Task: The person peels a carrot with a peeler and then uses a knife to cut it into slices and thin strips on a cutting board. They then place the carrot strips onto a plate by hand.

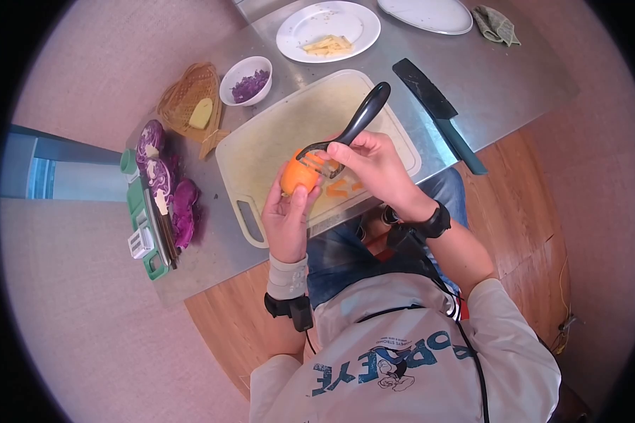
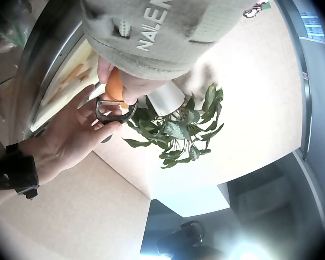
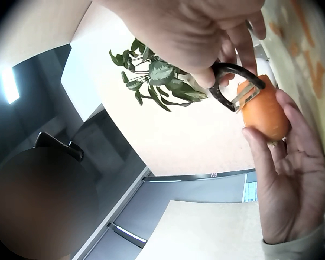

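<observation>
The left hand (image 1: 287,218) grips an orange carrot piece (image 1: 300,176) between thumb and fingers, over the near part of the cutting board (image 1: 261,141). In the right hand (image 1: 382,168) is a black peeler (image 1: 367,111), pinched near its head, with the handle pointing up and away. In the right wrist view the peeler's blade (image 3: 247,98) lies against the side of the carrot (image 3: 266,116), with the left hand (image 3: 292,184) around the carrot's lower end. Orange peelings (image 1: 337,189) lie on the board beneath the right hand.
A cleaver (image 1: 434,99) lies right of the board. Behind stand a plate with yellow strips (image 1: 363,28), another plate (image 1: 430,13) and a cloth (image 1: 496,27). At left are a bowl (image 1: 227,90), a wicker basket (image 1: 183,88), purple cabbage (image 1: 183,204) and a green slicer (image 1: 135,194).
</observation>
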Motion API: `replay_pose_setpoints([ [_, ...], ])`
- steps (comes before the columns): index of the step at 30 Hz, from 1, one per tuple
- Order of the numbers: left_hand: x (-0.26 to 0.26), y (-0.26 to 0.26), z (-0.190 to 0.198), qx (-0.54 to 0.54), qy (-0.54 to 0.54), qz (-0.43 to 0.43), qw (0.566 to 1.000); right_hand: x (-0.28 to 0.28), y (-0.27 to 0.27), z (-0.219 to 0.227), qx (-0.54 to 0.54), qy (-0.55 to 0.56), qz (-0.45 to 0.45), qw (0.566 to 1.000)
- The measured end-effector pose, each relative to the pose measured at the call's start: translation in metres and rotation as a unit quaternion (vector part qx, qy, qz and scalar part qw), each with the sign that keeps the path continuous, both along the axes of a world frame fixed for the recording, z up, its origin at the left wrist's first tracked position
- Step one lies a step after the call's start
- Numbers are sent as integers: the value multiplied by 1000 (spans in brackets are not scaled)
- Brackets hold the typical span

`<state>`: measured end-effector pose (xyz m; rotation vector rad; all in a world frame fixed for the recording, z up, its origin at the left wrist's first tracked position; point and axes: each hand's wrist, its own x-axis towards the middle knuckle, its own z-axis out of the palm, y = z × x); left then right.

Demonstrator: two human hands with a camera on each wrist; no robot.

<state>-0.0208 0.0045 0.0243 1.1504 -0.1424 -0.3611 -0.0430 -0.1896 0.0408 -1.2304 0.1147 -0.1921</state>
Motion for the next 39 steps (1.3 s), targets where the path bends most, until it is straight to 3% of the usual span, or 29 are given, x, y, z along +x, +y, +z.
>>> replay_pose_setpoints([
  [9,0,1,4,0,3,-1,1000,4,-21,-7,57,15,-52,997],
  [17,1,3,-2,-15,17,16,1000,-6,7,-5,1,-19,21,1000],
  [23,-2,-3,5,-20,21,28,999,-4,9,1,-28,-30,-1,999],
  [25,-2,-4,6,26,-7,19,999,-5,7,3,-40,-37,-14,998],
  [31,-3,-6,5,37,-14,20,999,-10,6,11,-26,-27,17,999],
  [39,-3,-4,3,40,-22,17,999,-6,9,9,-98,-40,-17,994],
])
